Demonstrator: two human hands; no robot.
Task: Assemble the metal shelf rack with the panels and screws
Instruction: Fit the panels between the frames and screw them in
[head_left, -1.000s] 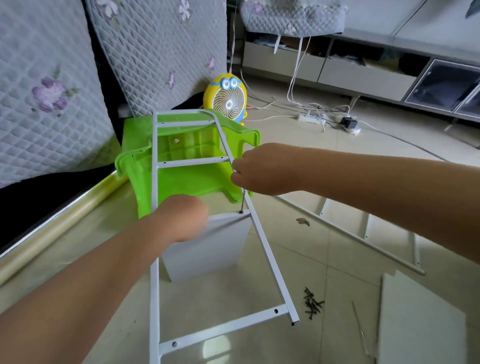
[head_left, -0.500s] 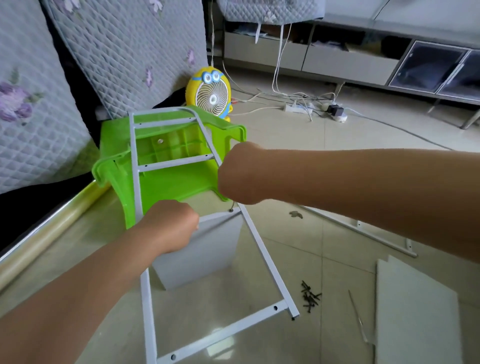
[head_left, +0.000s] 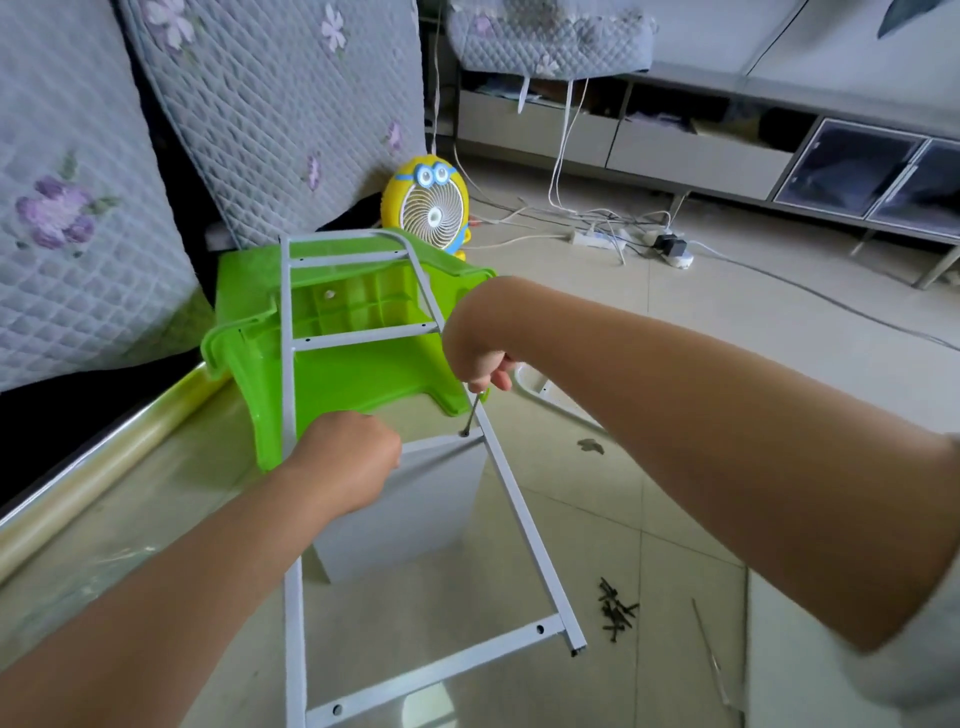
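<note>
Floor (head_left: 675, 322): pale tiles, carrying everything below.
Metal frame (head_left: 514, 499): white, ladder-shaped, slanting from the near edge up and away, far end leaning on the stool.
Green stool (head_left: 353, 379): plastic, tipped on its side at far left, hollow underside facing the camera through the rails.
White panel (head_left: 415, 509): standing on edge under the frame, top edge against the middle crossbar.
Spare panel (head_left: 779, 675): flat on the tiles at near right, partly cut off.
Right hand (head_left: 470, 343): clenched round the screwdriver's hidden handle, above the right rail.
Left hand (head_left: 345, 457): fist grasping the panel's top edge at the left rail; fingers out of sight.
Fan (head_left: 434, 208): yellow, on the floor behind the stool.
Screwdriver (head_left: 474, 410): thin shaft angled down, tip on the screw.
Loose screws (head_left: 615, 613): dark heap just right of the frame's near corner.
Screw (head_left: 464, 433): in the crossbar's right end.
</note>
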